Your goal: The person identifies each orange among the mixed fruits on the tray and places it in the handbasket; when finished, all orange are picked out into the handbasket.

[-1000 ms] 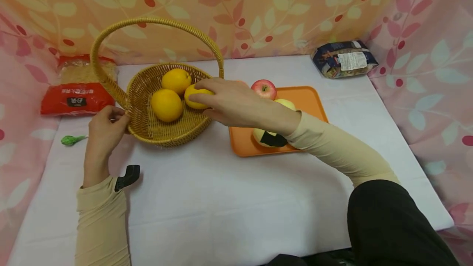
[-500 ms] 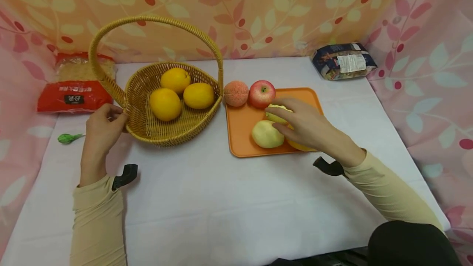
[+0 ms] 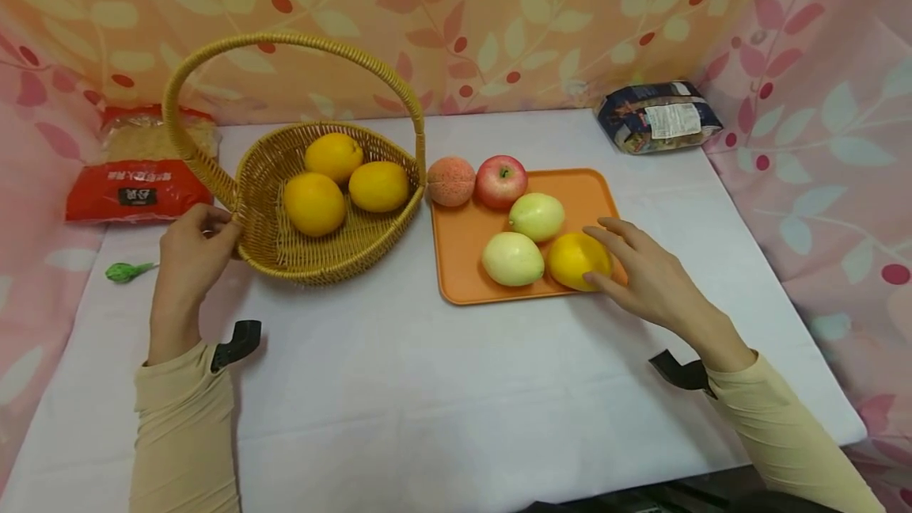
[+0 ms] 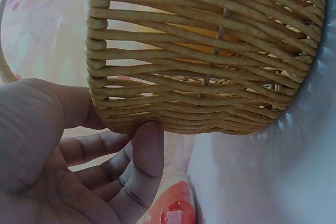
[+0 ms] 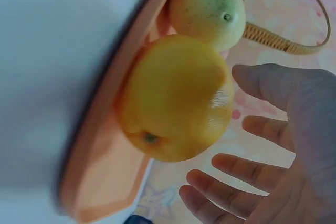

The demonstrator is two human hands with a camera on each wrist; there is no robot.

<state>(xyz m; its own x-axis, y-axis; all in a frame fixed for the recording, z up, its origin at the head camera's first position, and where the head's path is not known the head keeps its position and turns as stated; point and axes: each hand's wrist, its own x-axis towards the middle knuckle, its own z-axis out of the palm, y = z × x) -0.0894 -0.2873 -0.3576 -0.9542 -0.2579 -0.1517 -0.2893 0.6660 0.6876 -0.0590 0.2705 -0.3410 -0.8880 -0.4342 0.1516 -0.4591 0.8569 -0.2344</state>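
My left hand (image 3: 198, 256) pinches the left rim of the wicker basket (image 3: 321, 271) between thumb and fingers; the left wrist view shows its thumb against the woven edge. Inside the basket lie three round yellow fruits, one of them a yellow fruit (image 3: 314, 204) on the left. Over the right side of the orange tray (image 3: 463, 283), my right hand (image 3: 651, 275) is spread around another yellow fruit (image 3: 573, 261). In the right wrist view, a gap separates its thumb and fingers from this yellow fruit (image 5: 176, 98).
Also on the tray are two pale green fruits (image 3: 513, 259), a red apple (image 3: 502, 182) and a rough pinkish peach-like fruit (image 3: 452, 181) near the basket. A red food bag (image 3: 138, 188) lies at left, a small green item (image 3: 128, 271) before it, and a dark packet (image 3: 659, 117) back right.
My right hand has let go of a yellow fruit in the basket and moved right, across the tray, to the yellow fruit there. My left hand stays at the basket rim.
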